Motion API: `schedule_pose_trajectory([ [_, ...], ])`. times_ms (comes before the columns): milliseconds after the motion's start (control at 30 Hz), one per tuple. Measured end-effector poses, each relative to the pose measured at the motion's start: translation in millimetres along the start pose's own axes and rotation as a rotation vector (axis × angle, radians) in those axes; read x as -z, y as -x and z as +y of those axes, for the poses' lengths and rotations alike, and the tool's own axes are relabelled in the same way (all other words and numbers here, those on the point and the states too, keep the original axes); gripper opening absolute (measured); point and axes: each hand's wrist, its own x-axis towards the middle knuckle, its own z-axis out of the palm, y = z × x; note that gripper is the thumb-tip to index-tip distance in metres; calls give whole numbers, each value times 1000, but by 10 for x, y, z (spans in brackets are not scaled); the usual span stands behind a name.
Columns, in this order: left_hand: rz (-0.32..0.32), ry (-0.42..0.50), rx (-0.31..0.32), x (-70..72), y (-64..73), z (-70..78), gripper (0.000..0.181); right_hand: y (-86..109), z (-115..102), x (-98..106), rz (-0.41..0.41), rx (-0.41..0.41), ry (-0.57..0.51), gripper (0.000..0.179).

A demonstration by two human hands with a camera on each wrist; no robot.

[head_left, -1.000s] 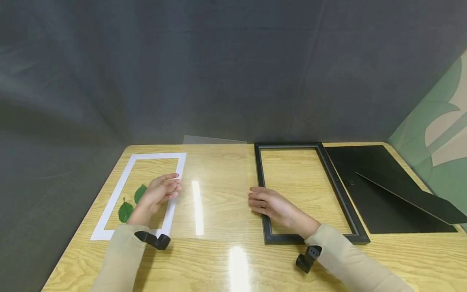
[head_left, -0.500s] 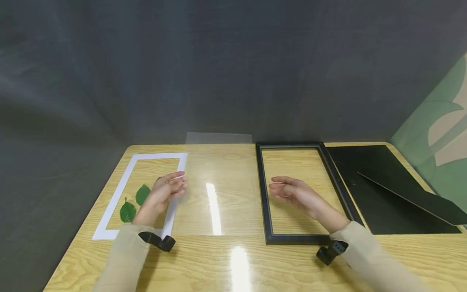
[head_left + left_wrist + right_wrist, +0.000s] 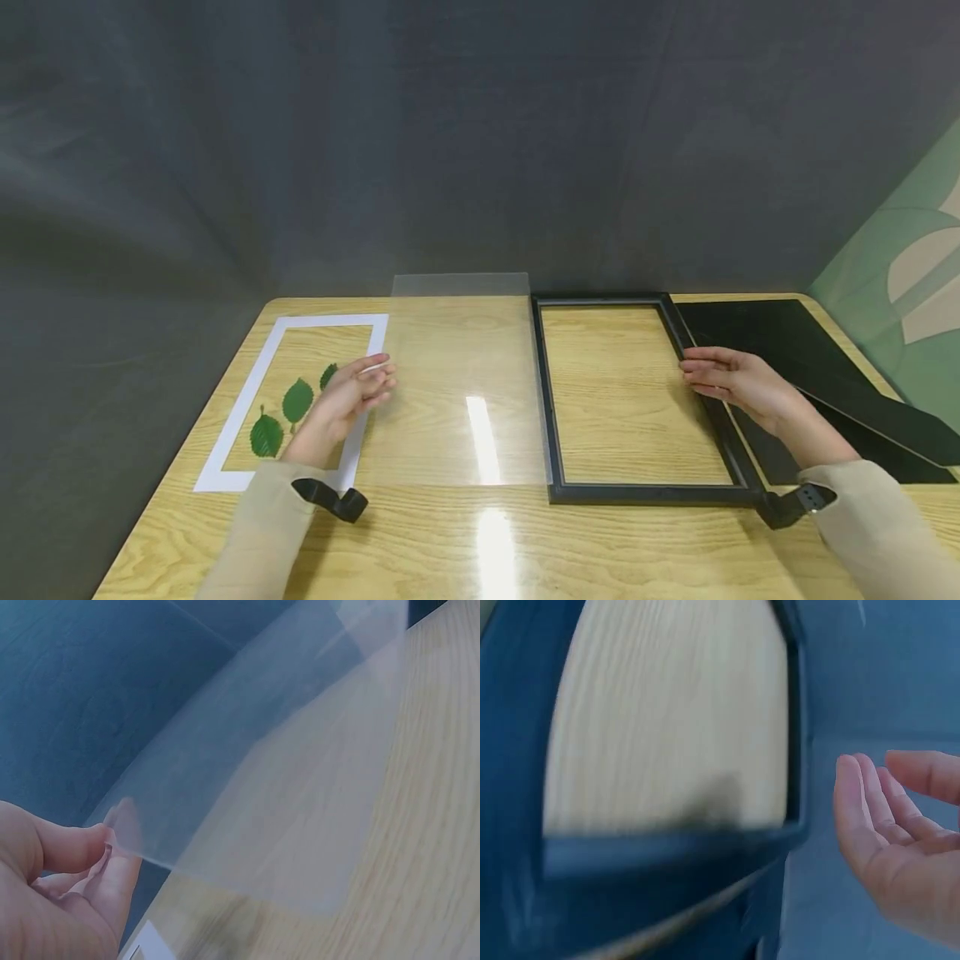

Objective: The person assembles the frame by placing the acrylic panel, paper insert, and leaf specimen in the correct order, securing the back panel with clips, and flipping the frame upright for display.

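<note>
My left hand (image 3: 345, 406) pinches the left edge of a clear plastic sheet (image 3: 457, 367); the left wrist view has thumb and fingers on the edge of this sheet (image 3: 292, 772), which slopes over the table. Right of it lies an empty black picture frame (image 3: 645, 493). Over that frame's right rail hovers my right hand (image 3: 742, 387), fingers loosely bent and nothing between them. In the right wrist view the hand (image 3: 900, 832) appears beside the blurred frame (image 3: 667, 859). Beneath my left hand lies a white mat (image 3: 245, 397) with green leaves (image 3: 297, 401) inside its opening.
A black backing board (image 3: 750, 321) lies at the right, its stand flap (image 3: 885, 417) raised. Behind the wooden table (image 3: 420, 542) hangs a dark curtain (image 3: 480, 150). A patterned green panel (image 3: 922, 250) stands at the far right.
My right hand has moved away from the sheet's right edge, across the frame to its right rail. The left hand and the sheet have shifted slightly right, uncovering another leaf.
</note>
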Motion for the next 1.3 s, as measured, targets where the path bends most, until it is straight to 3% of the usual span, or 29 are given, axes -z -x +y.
schedule_pose_trajectory([
  [233,-14,-17,9,-67,-22,-41,51,43,287,266,54,-104,94,63],
  [400,-7,-17,24,-100,-40,-53,50,44,414,323,54,-106,143,65],
  [667,-10,-8,45,-140,-53,-64,50,13,497,306,36,-156,140,64],
  [833,-23,2,44,-159,-67,-73,50,1,498,275,45,-184,195,66],
  [1300,-27,51,46,-247,-105,-103,50,18,405,110,125,-166,323,62],
])
